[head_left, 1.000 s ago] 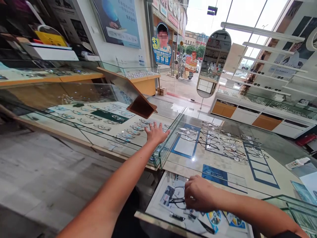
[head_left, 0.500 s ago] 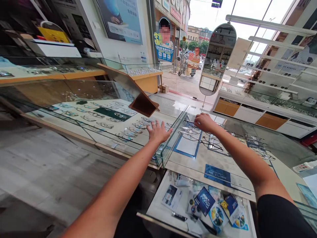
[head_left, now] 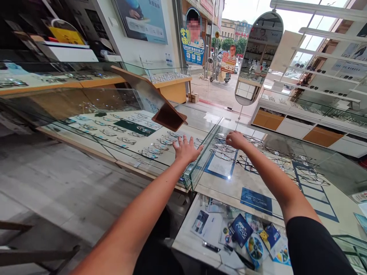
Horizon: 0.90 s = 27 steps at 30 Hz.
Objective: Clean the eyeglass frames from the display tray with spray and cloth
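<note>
My left hand (head_left: 187, 149) lies open, fingers spread flat, on the glass top of the left display case (head_left: 114, 114), near its right corner. My right hand (head_left: 236, 139) reaches deep into the right display case (head_left: 200, 168), fingers curled over the back rows of eyeglass frames (head_left: 258, 162). It seems closed on a pair of glasses, though my knuckles hide most of it. Below my right arm an open drawer (head_left: 186, 240) holds blue leaflets (head_left: 239, 229) and a dark pen (head_left: 210, 247).
A tilted wooden panel (head_left: 160, 109) stands on the left case just beyond my left hand. More frames (head_left: 129, 133) lie in rows under that glass. An oval mirror (head_left: 258, 57) stands behind the cases. A wooden rail (head_left: 37, 254) crosses the floor at lower left.
My right hand left the drawer, where it was gripping black glasses, and moved up and forward into the right case. Those glasses are gone from the drawer. My left hand stayed on the glass.
</note>
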Tool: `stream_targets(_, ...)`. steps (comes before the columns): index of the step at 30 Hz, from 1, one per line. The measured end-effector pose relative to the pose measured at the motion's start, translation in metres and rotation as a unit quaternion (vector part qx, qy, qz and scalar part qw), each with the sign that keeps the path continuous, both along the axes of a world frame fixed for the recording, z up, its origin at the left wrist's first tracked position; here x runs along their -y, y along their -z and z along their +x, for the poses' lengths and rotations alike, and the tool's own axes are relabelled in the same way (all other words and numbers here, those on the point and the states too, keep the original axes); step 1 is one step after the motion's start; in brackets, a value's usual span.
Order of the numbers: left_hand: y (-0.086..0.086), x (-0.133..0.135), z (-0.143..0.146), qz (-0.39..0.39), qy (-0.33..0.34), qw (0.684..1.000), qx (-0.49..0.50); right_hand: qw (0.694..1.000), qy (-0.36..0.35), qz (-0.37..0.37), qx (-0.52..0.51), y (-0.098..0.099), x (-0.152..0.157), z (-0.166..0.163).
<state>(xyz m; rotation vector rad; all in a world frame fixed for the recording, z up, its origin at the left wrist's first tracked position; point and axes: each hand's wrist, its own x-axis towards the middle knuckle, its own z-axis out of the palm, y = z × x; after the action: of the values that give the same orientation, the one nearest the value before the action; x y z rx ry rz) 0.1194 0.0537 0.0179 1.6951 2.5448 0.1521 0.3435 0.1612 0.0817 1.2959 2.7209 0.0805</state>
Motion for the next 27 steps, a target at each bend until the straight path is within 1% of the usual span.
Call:
stream_targets(3,-0.001,0.0,0.0,-0.001,0.0,1.0,0.002,1.0,0.007,0.0,0.0,0.002,-0.001,0.0)
stream_targets(11,-0.001,-0.001,0.0,-0.009,-0.003,1.0,0.011,1.0,-0.001,-0.003,-0.006,0.004,0.0,0.003)
stream_targets(21,-0.001,-0.002,0.001,-0.004,-0.002,1.0,0.001,1.0,0.014,0.017,-0.012,0.005,0.006,-0.002)
stream_targets(27,0.0,-0.002,0.001,-0.001,-0.001,1.0,0.006,0.999,0.02,0.023,-0.011,0.006,0.01,0.0)
